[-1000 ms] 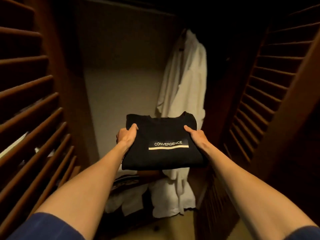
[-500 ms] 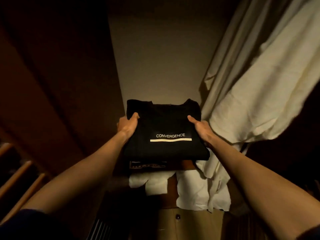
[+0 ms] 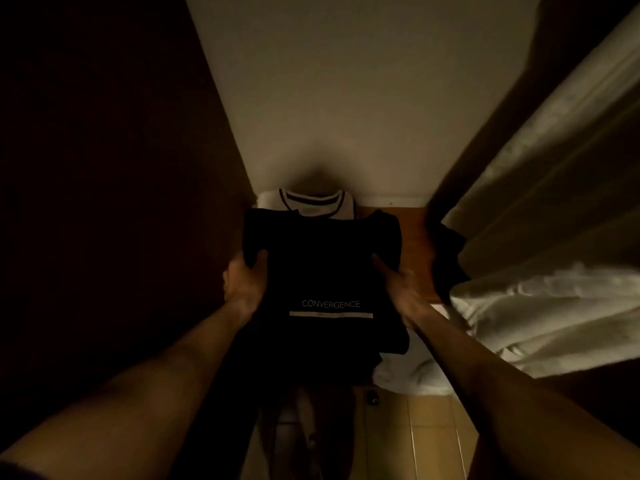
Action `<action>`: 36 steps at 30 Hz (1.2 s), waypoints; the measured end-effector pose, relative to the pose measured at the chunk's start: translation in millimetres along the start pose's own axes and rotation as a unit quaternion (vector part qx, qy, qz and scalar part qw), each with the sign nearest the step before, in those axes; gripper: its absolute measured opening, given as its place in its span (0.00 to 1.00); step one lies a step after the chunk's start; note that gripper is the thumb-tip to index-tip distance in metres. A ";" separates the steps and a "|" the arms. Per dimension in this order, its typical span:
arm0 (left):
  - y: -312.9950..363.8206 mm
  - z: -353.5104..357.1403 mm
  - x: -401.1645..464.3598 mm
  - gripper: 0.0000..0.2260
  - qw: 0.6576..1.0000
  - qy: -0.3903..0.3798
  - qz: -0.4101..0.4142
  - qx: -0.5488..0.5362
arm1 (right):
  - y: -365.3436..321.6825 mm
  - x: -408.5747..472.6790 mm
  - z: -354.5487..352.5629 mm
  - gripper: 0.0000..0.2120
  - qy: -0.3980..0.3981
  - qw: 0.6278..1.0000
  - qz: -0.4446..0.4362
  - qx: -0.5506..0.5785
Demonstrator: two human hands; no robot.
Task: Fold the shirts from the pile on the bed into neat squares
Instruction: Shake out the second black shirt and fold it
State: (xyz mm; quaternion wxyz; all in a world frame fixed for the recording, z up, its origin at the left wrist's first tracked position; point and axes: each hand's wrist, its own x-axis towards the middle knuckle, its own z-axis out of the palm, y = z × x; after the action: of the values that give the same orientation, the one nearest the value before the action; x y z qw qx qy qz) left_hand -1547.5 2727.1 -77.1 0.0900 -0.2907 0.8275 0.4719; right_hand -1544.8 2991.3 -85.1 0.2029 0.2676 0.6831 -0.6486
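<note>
A folded black shirt [image 3: 322, 271] with the word CONVERGENCE and a pale stripe is held flat over a wooden shelf [image 3: 414, 237] inside a dim wardrobe. My left hand [image 3: 244, 280] grips its left edge with the thumb on top. My right hand [image 3: 398, 285] grips its right edge the same way. Behind the black shirt lies a folded white shirt [image 3: 313, 204] with a dark-trimmed collar, mostly hidden. Whether the black shirt touches the shelf I cannot tell.
A pale robe [image 3: 554, 237] hangs at the right, its hem close to my right forearm. A dark wooden wall [image 3: 121, 168] stands at the left and a pale back wall [image 3: 346, 98] ahead. White cloth [image 3: 408, 372] hangs below the shelf over a wooden floor [image 3: 415, 434].
My head and both hands have moved deeper into the wardrobe. The black shirt has gone forward and down over the shelf, and a folded white shirt has come into sight behind it.
</note>
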 end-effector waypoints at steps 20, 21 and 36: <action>-7.2 63.4 217.4 0.19 0.999 0.044 -0.011 -0.002 | -11.8 231.6 61.7 0.27 -0.003 0.998 -0.061 -0.027; -17.1 67.2 217.7 0.19 0.999 0.051 -0.015 -0.002 | -3.2 233.5 62.6 0.26 0.000 0.998 -0.055 -0.010; -25.5 129.5 190.3 0.29 0.905 0.041 0.247 0.343 | 44.2 207.5 124.5 0.30 0.082 0.809 -0.348 -0.466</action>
State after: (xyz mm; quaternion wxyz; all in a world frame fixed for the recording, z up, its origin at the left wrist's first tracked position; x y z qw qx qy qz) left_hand -1704.3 2749.8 -246.0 0.0309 -0.0475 0.9866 0.1533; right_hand -1686.5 2889.5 -258.5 0.0072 -0.0628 0.9647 -0.2557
